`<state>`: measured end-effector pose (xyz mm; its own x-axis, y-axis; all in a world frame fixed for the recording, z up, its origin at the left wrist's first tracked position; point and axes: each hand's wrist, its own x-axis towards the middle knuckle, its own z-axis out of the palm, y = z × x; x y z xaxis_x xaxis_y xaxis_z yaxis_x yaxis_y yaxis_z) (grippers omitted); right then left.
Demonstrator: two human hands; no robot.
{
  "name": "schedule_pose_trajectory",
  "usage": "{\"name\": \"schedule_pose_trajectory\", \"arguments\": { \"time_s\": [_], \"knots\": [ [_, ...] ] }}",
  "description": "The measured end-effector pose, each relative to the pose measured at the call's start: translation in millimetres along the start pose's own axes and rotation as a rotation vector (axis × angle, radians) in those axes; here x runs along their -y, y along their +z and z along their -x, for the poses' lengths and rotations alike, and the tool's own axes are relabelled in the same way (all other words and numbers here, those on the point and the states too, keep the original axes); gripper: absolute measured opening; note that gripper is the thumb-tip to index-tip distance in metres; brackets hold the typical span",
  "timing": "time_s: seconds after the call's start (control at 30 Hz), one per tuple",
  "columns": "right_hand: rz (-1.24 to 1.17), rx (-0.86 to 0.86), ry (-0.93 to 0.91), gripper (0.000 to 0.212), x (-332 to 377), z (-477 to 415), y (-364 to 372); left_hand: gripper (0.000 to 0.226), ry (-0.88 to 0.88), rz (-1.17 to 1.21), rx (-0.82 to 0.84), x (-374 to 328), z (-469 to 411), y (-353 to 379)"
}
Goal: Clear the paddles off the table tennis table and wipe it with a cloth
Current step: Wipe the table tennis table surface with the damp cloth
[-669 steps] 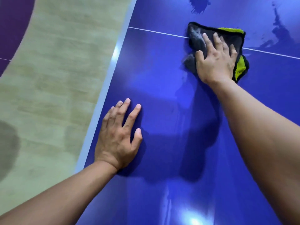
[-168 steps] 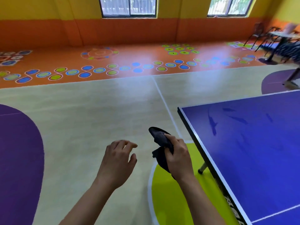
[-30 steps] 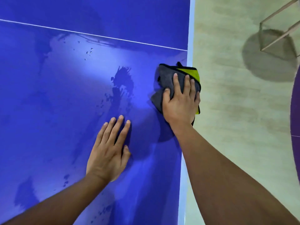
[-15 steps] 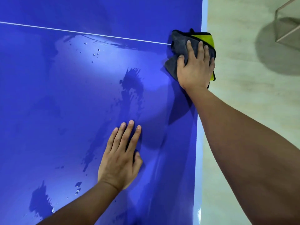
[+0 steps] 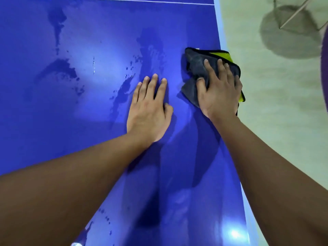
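Right grip [image 5: 220, 93]: palm down on the cloth [image 5: 194, 63], fingers straight and slightly spread, pressing it flat. Thumb lies on the cloth's left fold. No pinch, nothing curled round it.

Cloth: dark grey, black hem, yellow-green reverse showing at its far and right sides. It's bunched, not laid out flat. It sits on the bench [image 5: 71, 130], with its right side reaching over the white edge stripe [image 5: 218, 23].

Left grip [image 5: 150, 110]: just left of the cloth, not touching it. It lies flat on the blue bench top, palm down, fingers straight and close together, thumb tucked alongside. It holds nothing.

Left of the cloth, past the left grip: dark wet smears [image 5: 61, 68] and small droplets on the surface, with a pale glare band between them.

Beyond the cloth, at the top of the frame: a thin white line [image 5: 124, 0] runs across the bench.

Nearer the camera than the cloth: both bare forearms and their shadows on the blue, plus a bright light reflection [image 5: 235, 233] by the edge stripe.

Right of the cloth: pale floor [image 5: 275, 130]. Up and right of the cloth: thin metal legs [image 5: 292, 16] over a round grey shadow. Can't tell what they belong to. There's a purple sliver of floor marking [image 5: 325, 68] at the frame's right border.
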<state>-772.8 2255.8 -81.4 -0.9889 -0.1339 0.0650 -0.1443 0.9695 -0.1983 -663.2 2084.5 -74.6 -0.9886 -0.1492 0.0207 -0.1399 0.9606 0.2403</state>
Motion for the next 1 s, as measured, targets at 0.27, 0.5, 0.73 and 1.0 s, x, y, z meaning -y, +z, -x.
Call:
{"name": "schedule_pose_trajectory", "arguments": {
  "time_s": [0.27, 0.5, 0.73, 1.0],
  "knots": [
    [0.025, 0.009, 0.019, 0.059, -20, 146, -12, 0.057, 0.132, 0.053, -0.169, -2, 24, -15],
    [0.032, 0.022, 0.071, 0.059, -33, 262, -25, 0.055, 0.115, 0.192, -0.078, -16, 192, -19],
    [-0.03, -0.104, 0.119, 0.057, -12, 405, -28, 0.054, 0.061, 0.159, -0.021, -23, 334, -9],
    [0.012, -0.073, 0.022, 0.059, -11, 412, -30, 0.051, 0.08, 0.121, 0.045, -23, 364, -12]
  ]
}}
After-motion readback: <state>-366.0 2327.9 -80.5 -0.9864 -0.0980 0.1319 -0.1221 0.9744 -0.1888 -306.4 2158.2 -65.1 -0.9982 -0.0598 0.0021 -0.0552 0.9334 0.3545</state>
